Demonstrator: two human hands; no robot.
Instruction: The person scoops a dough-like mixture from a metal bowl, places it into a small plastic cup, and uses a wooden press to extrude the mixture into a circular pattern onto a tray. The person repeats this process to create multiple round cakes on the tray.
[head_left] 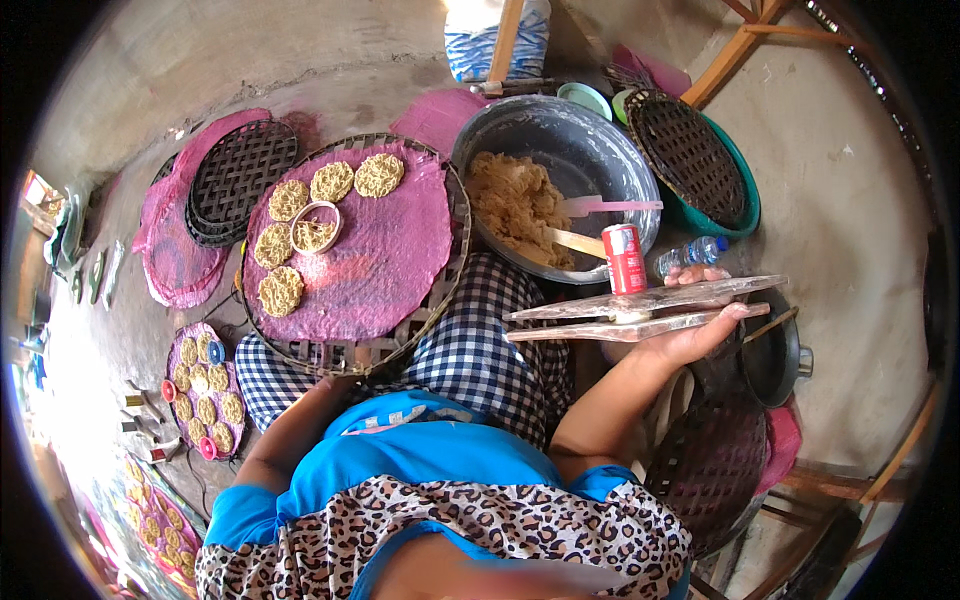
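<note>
My right hand [690, 338] grips a wooden press [640, 312] made of two long boards, held level at the right, one above the other. A red can [623, 258] shows upright just behind the upper board. My left hand [338, 385] is at the near rim of a round woven tray [462, 215], its fingers hidden beneath. The tray rests on my lap, lined with pink mesh cloth [400, 235]. Several coiled noodle-like rounds [379, 175] lie along its far and left side. A pale ring [316, 228] surrounds some loose strands there.
A large grey basin [610, 150] ahead holds brown dough [515, 195], a pink spatula [610, 206] and a wooden paddle. Beside it are a water bottle [692, 255] and stacked woven trays [690, 160]. Left, another tray of rounds [205, 385] lies on the floor. A dark pan [775, 350] stands right.
</note>
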